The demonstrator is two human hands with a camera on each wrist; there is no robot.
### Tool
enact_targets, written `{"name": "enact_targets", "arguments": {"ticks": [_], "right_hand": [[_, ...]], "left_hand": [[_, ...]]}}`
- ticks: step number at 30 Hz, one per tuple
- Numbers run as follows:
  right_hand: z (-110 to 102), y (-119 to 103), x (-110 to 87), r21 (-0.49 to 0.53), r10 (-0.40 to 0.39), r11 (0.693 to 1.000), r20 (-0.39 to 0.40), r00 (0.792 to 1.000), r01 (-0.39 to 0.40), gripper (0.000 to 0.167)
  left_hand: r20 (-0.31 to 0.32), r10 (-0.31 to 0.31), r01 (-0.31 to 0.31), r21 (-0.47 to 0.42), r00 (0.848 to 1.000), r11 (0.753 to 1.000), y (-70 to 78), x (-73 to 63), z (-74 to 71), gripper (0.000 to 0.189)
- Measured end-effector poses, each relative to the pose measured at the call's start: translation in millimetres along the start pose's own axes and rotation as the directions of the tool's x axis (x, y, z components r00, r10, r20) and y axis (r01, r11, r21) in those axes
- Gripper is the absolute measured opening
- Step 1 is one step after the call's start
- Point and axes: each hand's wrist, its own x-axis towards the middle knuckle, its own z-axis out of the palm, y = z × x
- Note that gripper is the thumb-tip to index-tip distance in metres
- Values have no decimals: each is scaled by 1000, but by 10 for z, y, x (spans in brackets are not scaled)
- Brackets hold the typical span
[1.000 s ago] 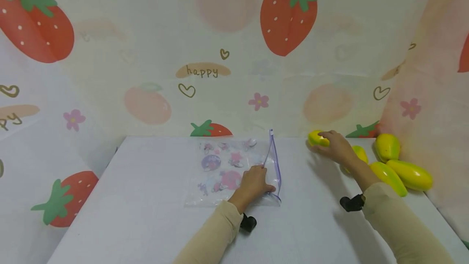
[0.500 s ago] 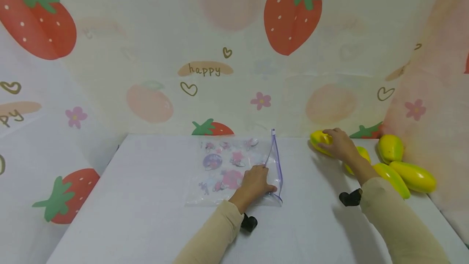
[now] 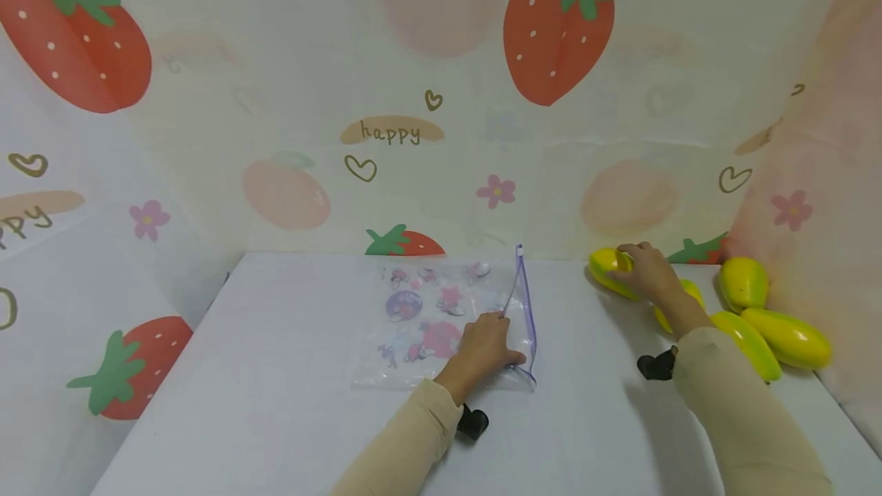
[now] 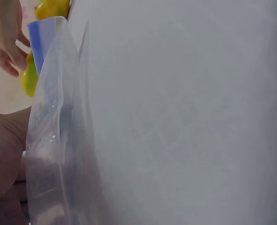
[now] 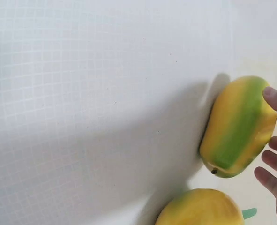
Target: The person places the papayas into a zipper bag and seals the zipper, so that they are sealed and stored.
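Observation:
My left hand (image 3: 482, 347) lies on a clear, printed zip bag (image 3: 406, 327) with a purple edge, gripping its upper layer near the mouth. The mouth stands parted on the right. In the left wrist view the plastic film (image 4: 47, 154) rises in front of that hand's thumb and fingers. At the table's back right, my right hand (image 3: 651, 274) is over a yellow-green papaya (image 3: 609, 272). The right wrist view shows the thumb (image 5: 275, 97) against this papaya (image 5: 239, 129), with the other fingers spread alongside its far end.
More papayas sit to the right: one (image 3: 743, 284) by the back wall, two long ones (image 3: 787, 337) in front, and another (image 3: 692, 292) partly behind my right wrist. A strawberry-print cloth (image 3: 455, 144) stands around the white table (image 3: 289, 404).
The papaya under my right hand has turned, showing more of its length, and the hand has shifted slightly right. The left hand keeps its place on the bag. The whole head view drifts slightly.

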Motion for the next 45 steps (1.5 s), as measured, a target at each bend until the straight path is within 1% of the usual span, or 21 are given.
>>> {"name": "enact_targets", "arguments": {"ticks": [2,8,15,21,24,29,35,39,45], "right_hand": [[13,4,13,2,4,1000,-7,1000,-4,58],[44,33,57,27,29,999,15,999,-30,61],[99,89,77,27,32,999,23,999,-33,67],[105,60,70,29,43,999,23,999,-44,69],[121,43,63,32,59,998,25,998,-60,69],[147,12,76,-4,76,997,29,997,-76,69],[169,-33,109,-46,74,996,17,997,-73,70],[190,-25,88,-57,96,994,5,995,-95,72],[218,-15,68,-40,105,994,-25,994,-106,71]], "left_hand": [[-2,1,-1,-2,1000,1000,1,-7,-6,64],[-7,4,-4,2,1000,1000,-2,-1,2,64],[-1,0,0,-14,1000,1000,-6,4,7,63],[-10,6,-6,-14,1000,1000,-3,1,9,63],[-3,2,-2,-15,1000,1000,-4,8,17,63],[0,-1,1,-4,1000,1000,-11,17,23,64],[-25,6,-6,8,1000,1000,-14,3,4,64],[-16,13,-13,-1,1000,1000,-9,-3,0,64],[1,0,0,-10,1000,1000,0,-1,-4,64]]}}
